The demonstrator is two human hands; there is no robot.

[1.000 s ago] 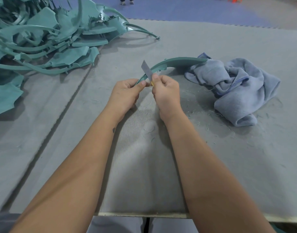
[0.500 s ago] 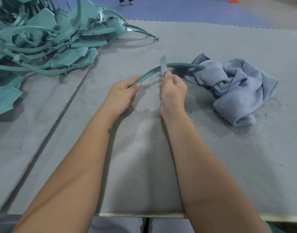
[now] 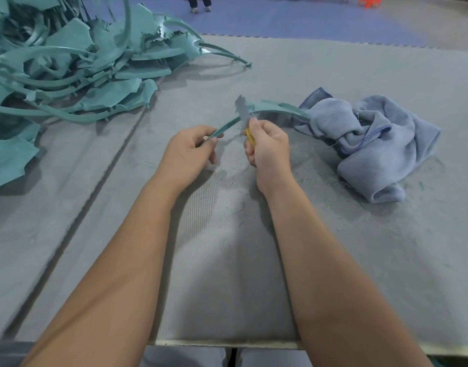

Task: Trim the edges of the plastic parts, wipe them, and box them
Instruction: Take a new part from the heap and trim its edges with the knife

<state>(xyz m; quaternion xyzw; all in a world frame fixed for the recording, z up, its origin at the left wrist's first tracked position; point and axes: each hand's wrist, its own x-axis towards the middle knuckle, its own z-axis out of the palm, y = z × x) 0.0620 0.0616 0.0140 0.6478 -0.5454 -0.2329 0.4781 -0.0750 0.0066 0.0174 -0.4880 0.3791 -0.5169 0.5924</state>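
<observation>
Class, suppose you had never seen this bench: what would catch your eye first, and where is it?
Centre: the left hand grips one end of a curved green strip while the right hand holds a blade against it. A heap of green parts fills the far left, and a crumpled blue cloth lies at the right.

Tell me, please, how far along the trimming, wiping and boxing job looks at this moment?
Early on. Done: only fine shavings on the grey mat show earlier trimming. In hand: the left hand holds one end of a curved teal strip while the right hand works a yellow-handled blade against it. Left: the big pile of teal parts, wiping with the blue cloth, and boxing; no box is visible.
</observation>
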